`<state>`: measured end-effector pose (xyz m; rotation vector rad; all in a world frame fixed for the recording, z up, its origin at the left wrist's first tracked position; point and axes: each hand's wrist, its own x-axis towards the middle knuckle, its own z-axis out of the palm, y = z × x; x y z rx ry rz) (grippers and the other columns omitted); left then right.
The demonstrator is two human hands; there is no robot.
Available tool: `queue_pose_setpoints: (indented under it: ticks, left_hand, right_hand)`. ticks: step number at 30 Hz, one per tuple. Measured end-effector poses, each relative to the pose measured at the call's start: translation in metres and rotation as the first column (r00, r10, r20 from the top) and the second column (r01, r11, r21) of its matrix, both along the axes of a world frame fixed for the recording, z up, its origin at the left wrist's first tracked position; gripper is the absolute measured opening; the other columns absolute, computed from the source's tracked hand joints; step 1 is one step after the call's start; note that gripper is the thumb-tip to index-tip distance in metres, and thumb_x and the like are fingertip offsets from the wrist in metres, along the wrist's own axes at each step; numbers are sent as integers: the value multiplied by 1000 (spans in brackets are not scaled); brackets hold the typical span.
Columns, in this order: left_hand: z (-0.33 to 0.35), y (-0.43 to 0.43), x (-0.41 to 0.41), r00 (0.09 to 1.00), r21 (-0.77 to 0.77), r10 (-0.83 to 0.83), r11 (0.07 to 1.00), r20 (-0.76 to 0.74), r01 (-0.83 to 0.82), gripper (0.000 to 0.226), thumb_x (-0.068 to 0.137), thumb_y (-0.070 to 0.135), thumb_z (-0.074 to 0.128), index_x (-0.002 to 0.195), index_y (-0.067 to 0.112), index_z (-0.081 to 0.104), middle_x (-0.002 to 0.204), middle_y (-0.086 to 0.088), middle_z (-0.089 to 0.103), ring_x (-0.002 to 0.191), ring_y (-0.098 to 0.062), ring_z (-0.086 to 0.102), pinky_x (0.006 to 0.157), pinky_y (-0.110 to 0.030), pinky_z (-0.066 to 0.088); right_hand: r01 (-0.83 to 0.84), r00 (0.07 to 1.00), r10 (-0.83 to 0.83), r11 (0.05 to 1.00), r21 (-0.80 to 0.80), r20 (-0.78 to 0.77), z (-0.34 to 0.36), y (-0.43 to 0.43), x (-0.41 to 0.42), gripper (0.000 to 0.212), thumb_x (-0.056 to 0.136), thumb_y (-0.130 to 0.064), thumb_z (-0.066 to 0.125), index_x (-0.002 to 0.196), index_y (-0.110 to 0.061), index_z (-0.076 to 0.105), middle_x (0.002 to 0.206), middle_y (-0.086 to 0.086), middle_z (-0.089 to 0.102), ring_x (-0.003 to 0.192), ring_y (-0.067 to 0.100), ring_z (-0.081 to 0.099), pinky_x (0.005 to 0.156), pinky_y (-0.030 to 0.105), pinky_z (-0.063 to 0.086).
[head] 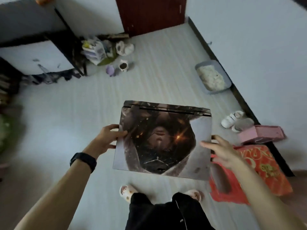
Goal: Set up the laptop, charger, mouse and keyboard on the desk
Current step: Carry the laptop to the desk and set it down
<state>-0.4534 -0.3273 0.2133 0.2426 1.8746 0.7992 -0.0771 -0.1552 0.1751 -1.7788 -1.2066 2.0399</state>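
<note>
The closed laptop (163, 138), its lid covered by a dark printed skin, is held level in the air above the pale floor (69, 117), in front of the person's 2 slippered feet. The left hand (106, 138) grasps its left edge, thumb on the lid, a black wristband (83, 161) on that wrist. The right hand (221, 151) grips the right edge beside a red bag (259, 171).

Closed laptop (163, 140) held level above the pale floor (79, 113), lid covered by a dark printed skin. Left hand (107, 137) gripping its left edge, thumb on top; black band (83, 161) on that wrist. Right hand (221, 151) at the right edge, fingers spread. Red bag (264, 165) under the right forearm. Grey litter tray (213, 77) against the right wall, white shoes (232, 120) beside a pink box (262, 132). Slippered feet (127, 192) at the bottom.
</note>
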Motion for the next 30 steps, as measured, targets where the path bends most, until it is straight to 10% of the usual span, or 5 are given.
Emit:
queue_pose_setpoints:
  ticks: [15,30]
  left_hand:
    - [17,-305,-281,807,34,586,807,73,-589,54,81,13,80,123,23,48,114,-10,64,106,-34,62,84,-57,54]
    - [37,-312,-575,643,150,764,643,-58,-751,67,78,22,83,136,19,50,125,-8,57,113,-33,55,91,-55,49]
  right_hand:
    - [-647,762,645,757,91,53,38,-121,-445,39,83,-18,81,116,-10,62,108,12,75,95,32,74,81,59,59]
    - [-733,660,751,653,191,-34,47,-105,-810,37,86,-17,78,118,-11,60,106,10,75,90,27,75,66,45,61]
